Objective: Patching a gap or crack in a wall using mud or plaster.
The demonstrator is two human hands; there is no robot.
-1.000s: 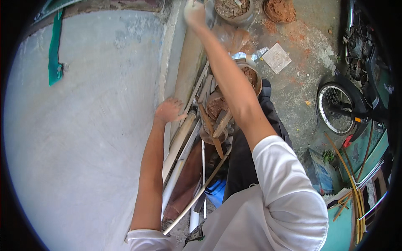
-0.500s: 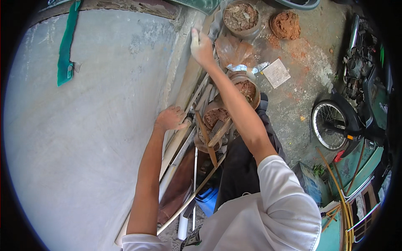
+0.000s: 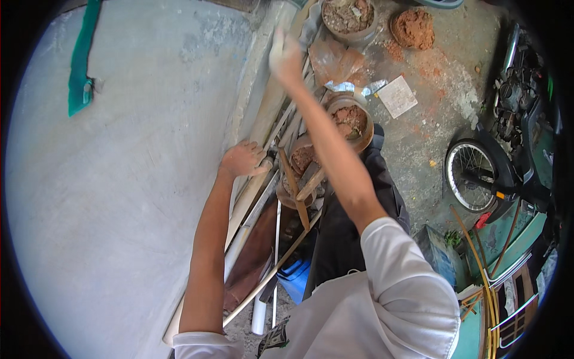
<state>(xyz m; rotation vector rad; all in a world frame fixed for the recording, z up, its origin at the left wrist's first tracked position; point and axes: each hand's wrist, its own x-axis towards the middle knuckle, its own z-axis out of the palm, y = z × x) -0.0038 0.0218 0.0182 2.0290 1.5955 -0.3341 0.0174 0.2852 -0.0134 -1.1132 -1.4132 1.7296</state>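
Observation:
A long beige pole (image 3: 267, 119) runs along the foot of the grey wall (image 3: 137, 149). My left hand (image 3: 242, 159) is over its middle part, with the fingers curled across it and the thumb toward me. Farther up, my right hand (image 3: 285, 58) is at the pole's far part, by the wall. Motion smears its fingers, so I cannot make out its grip. Below my right forearm are a pot of reddish soil (image 3: 350, 121) and another soil-filled pot (image 3: 303, 158). Wooden pieces (image 3: 291, 179) lean across that second pot.
More soil fills a round pot (image 3: 348, 18) at the back, beside a heap of reddish soil (image 3: 414, 29). A pale square tile (image 3: 397, 97) lies on the concrete floor. At the right stands a motorbike (image 3: 478, 173). A blue container (image 3: 294, 281) is near my legs.
My right hand has shifted slightly toward the far end and is now blurred. My left hand stays on the pole. The whole view has tilted a little.

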